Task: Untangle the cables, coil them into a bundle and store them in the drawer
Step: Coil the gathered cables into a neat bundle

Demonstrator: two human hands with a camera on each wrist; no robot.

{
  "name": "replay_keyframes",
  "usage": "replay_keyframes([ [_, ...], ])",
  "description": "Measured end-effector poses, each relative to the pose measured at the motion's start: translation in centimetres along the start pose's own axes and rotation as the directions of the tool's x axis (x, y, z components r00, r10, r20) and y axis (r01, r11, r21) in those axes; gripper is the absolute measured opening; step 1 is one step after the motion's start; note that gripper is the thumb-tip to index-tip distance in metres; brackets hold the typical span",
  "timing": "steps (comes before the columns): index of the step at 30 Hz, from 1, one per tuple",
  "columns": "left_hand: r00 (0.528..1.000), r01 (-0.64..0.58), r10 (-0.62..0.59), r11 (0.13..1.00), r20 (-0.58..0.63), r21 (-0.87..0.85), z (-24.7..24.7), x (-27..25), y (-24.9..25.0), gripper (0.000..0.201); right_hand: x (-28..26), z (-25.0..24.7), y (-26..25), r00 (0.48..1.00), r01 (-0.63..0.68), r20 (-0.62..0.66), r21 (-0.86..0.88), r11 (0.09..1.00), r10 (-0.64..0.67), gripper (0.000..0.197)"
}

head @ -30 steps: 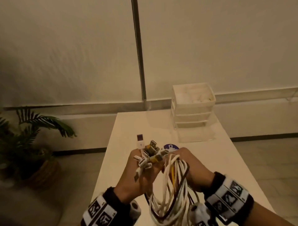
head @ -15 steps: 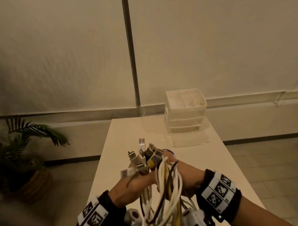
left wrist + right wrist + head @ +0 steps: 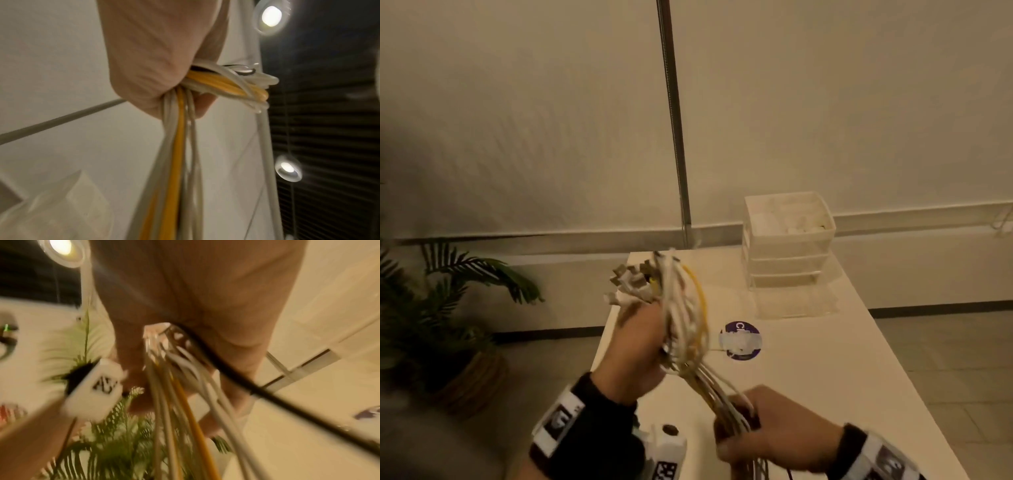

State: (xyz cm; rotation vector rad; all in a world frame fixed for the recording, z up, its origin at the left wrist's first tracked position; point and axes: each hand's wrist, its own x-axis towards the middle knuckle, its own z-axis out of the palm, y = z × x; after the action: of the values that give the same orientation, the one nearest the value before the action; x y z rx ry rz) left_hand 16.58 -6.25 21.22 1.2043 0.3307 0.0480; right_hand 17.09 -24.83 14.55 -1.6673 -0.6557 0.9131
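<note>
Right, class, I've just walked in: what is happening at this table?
A person holds a bundle of cables, mostly white with some yellow, above a white table. The left hand grips the plug end; the right hand grips the strands lower down. The drawer unit stands at the table's far end.

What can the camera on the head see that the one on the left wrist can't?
Only the head view shows the white plastic drawer unit on the white table, the round purple sticker, the right hand and the connector plugs. Only the left wrist view shows round ceiling lights. Both show the left hand gripping the bundle of white and yellow cables.
</note>
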Motion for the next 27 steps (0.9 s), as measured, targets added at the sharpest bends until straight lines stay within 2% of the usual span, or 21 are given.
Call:
replay_keyframes([
  [1,1.0,-0.011,0.012,0.999,0.014,-0.045,-0.3,0.2,0.5,0.036,-0.2,0.2,1.5,0.999,-0.035,-0.039,-0.051,0.998,0.033,0.011],
  [3,0.99,-0.129,0.135,0.984,0.045,-0.126,-1.4,0.8,2.2,0.027,-0.7,0.2,3.2,0.994,-0.105,-0.02,-0.034,0.994,0.104,0.017],
  [5,0.976,-0.218,0.218,0.965,-0.015,-0.143,-3.0,2.7,3.1,0.023,-0.6,0.3,4.1,0.99,-0.138,-0.041,-0.011,0.99,0.137,0.024],
  [8,0.971,-0.194,0.178,0.977,-0.157,-0.093,-4.5,5.5,2.6,0.014,0.3,0.5,5.1,0.981,-0.157,-0.119,-0.009,0.988,0.155,0.024],
  [10,0.951,-0.183,0.139,0.973,-0.276,-0.14,-5.6,7.3,2.5,0.013,1.0,1.0,5.5,0.974,-0.17,-0.172,-0.109,0.979,0.15,0.023],
  [12,0.939,-0.19,0.113,0.957,-0.324,-0.218,-6.6,8.4,2.9,0.005,1.5,1.9,6.3,0.971,-0.211,-0.147,-0.16,0.964,0.188,0.027],
  [14,0.94,-0.19,0.109,0.955,-0.324,-0.23,-7.3,8.7,3.1,0.002,1.6,2.6,7.0,0.977,-0.195,-0.092,-0.044,0.98,0.19,0.03],
  [15,0.936,-0.194,0.113,0.956,-0.334,-0.221,-7.6,8.7,3.2,0.004,1.4,2.5,7.0,0.982,-0.16,-0.106,-0.014,0.987,0.157,0.03],
  [16,0.922,-0.218,0.141,0.959,-0.36,-0.181,-7.7,8.5,3.4,0.01,1.0,2.1,6.8,0.978,-0.122,-0.172,-0.025,0.992,0.116,0.028],
  [17,0.89,-0.269,0.211,0.959,-0.404,-0.091,-7.9,8.4,3.5,0.017,0.6,1.3,6.5,0.96,-0.075,-0.273,-0.054,0.996,0.057,0.026],
  [18,0.836,-0.316,0.318,0.945,-0.447,0.082,-8.0,8.1,3.7,0.021,0.2,0.2,5.8,0.924,-0.028,-0.382,-0.132,0.991,-0.025,0.024],
  [19,0.784,-0.328,0.431,0.899,-0.447,0.291,-8.1,7.8,3.8,0.019,-0.2,-1.1,4.9,0.882,0.012,-0.451,-0.266,0.964,-0.135,0.025],
  [20,0.752,-0.302,0.523,0.814,-0.401,0.496,-8.4,7.6,3.7,0.015,-0.6,-2.2,3.5,0.856,0.027,-0.45,-0.453,0.891,-0.255,0.025],
  [21,0.755,-0.249,0.575,0.698,-0.317,0.671,-8.4,7.3,3.7,0.012,-0.9,-3.2,1.6,0.854,0.046,-0.386,-0.61,0.791,-0.348,0.024],
  [22,0.782,-0.202,0.589,0.551,-0.205,0.809,-8.4,6.9,3.7,0.011,-1.2,-4.0,-0.1,0.876,0.07,-0.285,-0.723,0.688,-0.389,0.022],
  [24,0.84,-0.199,0.542,0.292,0.01,0.936,-8.1,5.9,3.5,0.011,-1.4,-5.0,-3.4,0.92,0.114,-0.103,-0.854,0.508,-0.379,0.019],
  [25,0.858,-0.226,0.506,0.228,0.083,0.947,-7.7,5.3,3.7,0.012,-1.7,-5.4,-4.9,0.93,0.129,-0.047,-0.888,0.442,-0.365,0.019],
  [27,0.863,-0.339,0.45,0.174,0.232,0.924,-6.9,4.1,4.3,0.015,-2.3,-6.3,-8.2,0.912,0.177,0.019,-0.919,0.352,-0.409,0.016],
])
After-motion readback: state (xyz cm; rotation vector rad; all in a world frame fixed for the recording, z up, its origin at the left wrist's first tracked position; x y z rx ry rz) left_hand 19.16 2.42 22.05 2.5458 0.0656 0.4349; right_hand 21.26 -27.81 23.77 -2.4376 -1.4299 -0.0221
